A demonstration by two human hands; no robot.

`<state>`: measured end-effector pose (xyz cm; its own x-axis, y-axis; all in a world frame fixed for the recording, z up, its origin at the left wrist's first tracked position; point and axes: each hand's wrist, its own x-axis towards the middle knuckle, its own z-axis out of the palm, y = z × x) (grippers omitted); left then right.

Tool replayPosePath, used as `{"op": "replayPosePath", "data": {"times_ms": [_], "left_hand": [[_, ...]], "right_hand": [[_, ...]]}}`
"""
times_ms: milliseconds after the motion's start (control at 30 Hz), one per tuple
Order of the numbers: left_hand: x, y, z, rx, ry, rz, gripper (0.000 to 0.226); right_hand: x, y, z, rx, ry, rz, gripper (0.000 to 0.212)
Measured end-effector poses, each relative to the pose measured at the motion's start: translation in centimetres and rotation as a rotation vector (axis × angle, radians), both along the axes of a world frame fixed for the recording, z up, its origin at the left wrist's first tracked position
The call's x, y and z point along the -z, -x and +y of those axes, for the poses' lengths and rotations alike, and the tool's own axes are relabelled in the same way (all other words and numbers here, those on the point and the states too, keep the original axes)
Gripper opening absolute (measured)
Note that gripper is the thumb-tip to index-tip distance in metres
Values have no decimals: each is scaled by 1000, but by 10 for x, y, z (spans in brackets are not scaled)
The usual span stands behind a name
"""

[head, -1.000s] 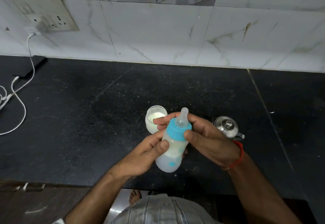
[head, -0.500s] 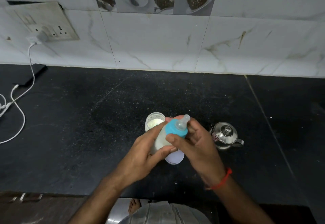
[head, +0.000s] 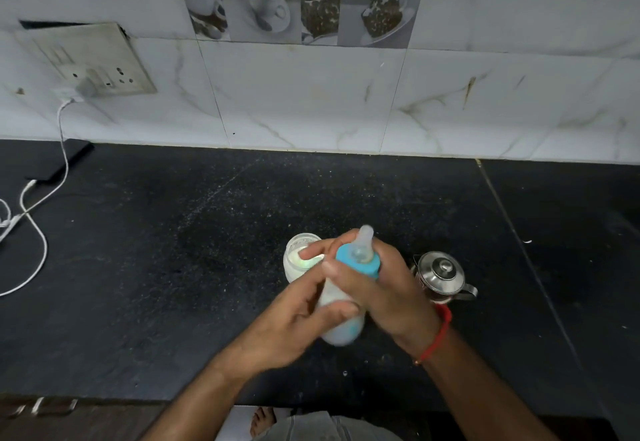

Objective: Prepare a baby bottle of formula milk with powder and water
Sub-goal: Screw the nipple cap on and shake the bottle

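A baby bottle [head: 341,331] with a blue collar and clear teat, filled with milky liquid, is held above the black counter [head: 173,267]. My left hand [head: 298,316] grips its lower body from the left, thumb across the front. My right hand [head: 384,288] grips the blue collar and upper part from the right, covering much of the bottle. Just behind the hands stands an open glass jar of white powder [head: 299,259], partly hidden by my fingers.
A small steel kettle with a lid [head: 441,276] stands on the counter right of my hands. At far left a white charging cable [head: 38,233] runs from a wall socket [head: 97,63] to a dark phone [head: 59,163]. Marble tiles back the counter.
The bottle has shifted and tilted between my hands, its teat going from leaning right to pointing up and away. Both hands kept their hold throughout.
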<state>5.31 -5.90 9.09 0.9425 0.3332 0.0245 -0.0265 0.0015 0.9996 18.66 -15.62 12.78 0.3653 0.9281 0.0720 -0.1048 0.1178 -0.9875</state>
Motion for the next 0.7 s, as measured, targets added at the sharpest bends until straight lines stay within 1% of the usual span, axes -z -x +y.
{"op": "replayPosePath", "data": {"times_ms": [33, 67, 133, 200, 300, 367, 400, 467, 533, 567, 600, 633, 700], "left_hand": [[3, -1, 0, -54, -135, 1, 42], [7, -2, 0, -94, -215, -6, 44], [12, -4, -2, -124, -244, -26, 47], [13, -3, -5, -125, -218, -23, 47], [11, -2, -6, -170, -195, -16, 44], [10, -4, -4, -229, -190, -22, 43], [10, -4, -2, -259, -181, -25, 43], [10, -2, 2, -297, -224, -23, 48], [10, 1, 1, -264, -295, -15, 51], [9, 1, -2, -238, -289, -13, 51], [9, 1, -6, -214, -259, -14, 52], [8, -1, -9, -187, -221, -16, 53], [7, -3, -12, -100, -162, -19, 57]], "right_hand": [[4, 5, 1, 115, 9, -72, 25], [10, 10, 2, 221, 25, -103, 26], [16, 17, 3, 305, 60, -48, 28], [16, 18, 1, 290, 72, -18, 35], [9, 13, -4, 155, 24, 18, 50], [4, 10, -9, 78, -9, 13, 54], [3, 9, -12, 57, -29, 4, 52], [4, 4, -16, 113, -65, -13, 46], [9, -5, -20, 237, -37, -29, 45], [11, -11, -22, 237, -21, -41, 41], [12, -16, -23, 173, -13, -33, 38], [10, -19, -25, 48, -3, -13, 40], [6, -24, -26, -211, 29, 46, 60]]}}
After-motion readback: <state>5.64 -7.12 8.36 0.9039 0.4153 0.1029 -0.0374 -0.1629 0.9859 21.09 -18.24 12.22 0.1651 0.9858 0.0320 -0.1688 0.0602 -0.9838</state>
